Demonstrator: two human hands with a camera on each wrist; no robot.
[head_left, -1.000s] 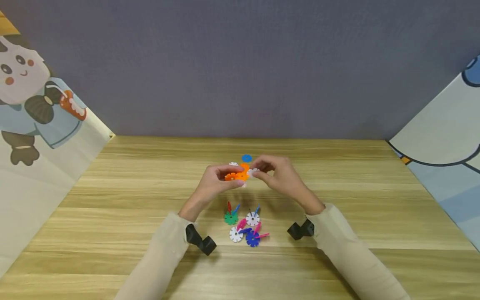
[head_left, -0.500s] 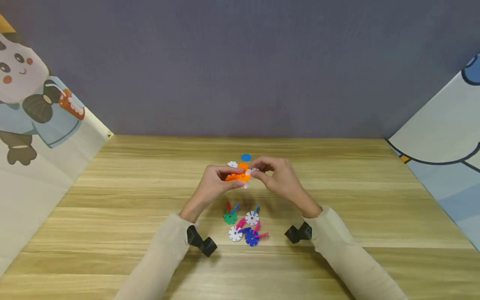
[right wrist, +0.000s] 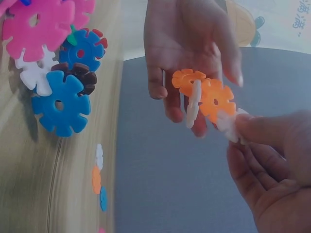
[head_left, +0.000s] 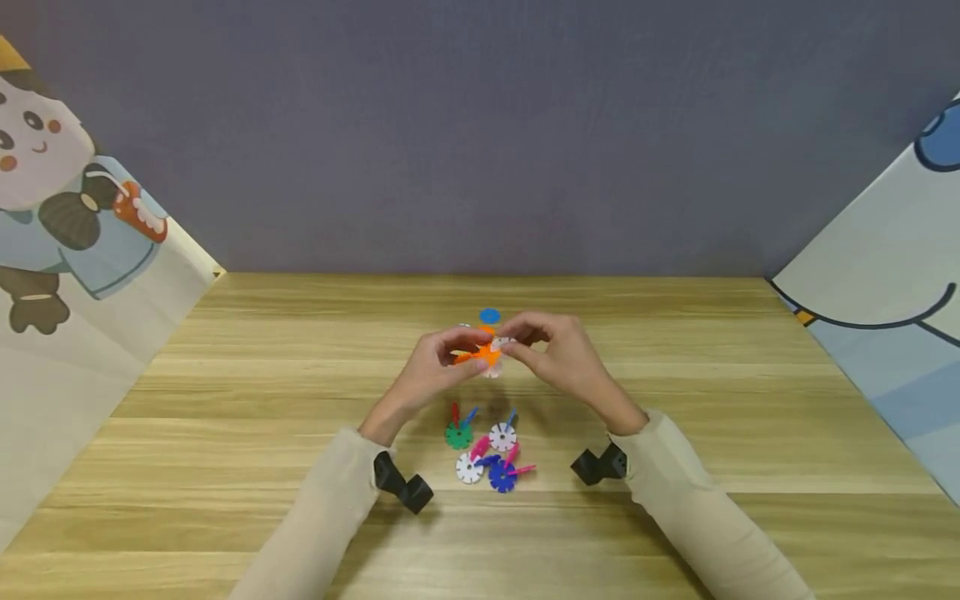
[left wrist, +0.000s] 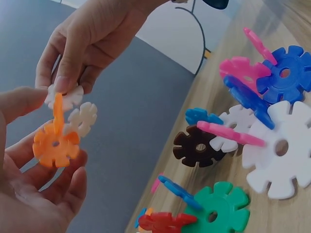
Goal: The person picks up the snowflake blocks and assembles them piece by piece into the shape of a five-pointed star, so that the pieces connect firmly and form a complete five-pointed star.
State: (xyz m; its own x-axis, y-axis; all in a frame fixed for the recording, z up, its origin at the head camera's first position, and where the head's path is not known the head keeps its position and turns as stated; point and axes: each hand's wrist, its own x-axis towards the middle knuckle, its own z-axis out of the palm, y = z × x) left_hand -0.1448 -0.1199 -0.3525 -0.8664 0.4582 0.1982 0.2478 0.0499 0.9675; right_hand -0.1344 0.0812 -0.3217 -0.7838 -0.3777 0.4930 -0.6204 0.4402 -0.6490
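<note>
In the head view my left hand [head_left: 438, 364] and right hand [head_left: 558, 356] meet above the table. My left fingers and thumb hold joined orange snowflake discs [left wrist: 56, 145]. A white snowflake disc [right wrist: 193, 104] stands edge-on against the orange ones. My right thumb and fingertips pinch another white snowflake disc [right wrist: 226, 124], its notched rim right at the edge of an orange disc. In the left wrist view one orange disc [left wrist: 58, 114] is seen edge-on, overlapping the pinched white disc. My right fingertips partly hide that disc.
Nearer me on the wooden table [head_left: 262, 450] are joined discs: green [head_left: 459, 435] with red and blue, white [head_left: 502, 437] with blue, and white [head_left: 469, 468] and dark blue [head_left: 503, 476] with pink. Beyond my hands lies a light-blue disc [head_left: 490, 316]. A grey panel [head_left: 480, 142] rises behind.
My right hand has brought the white disc slightly left, onto the orange discs' edge. The orange discs have turned a little in my left fingers. The discs on the table lie as before.
</note>
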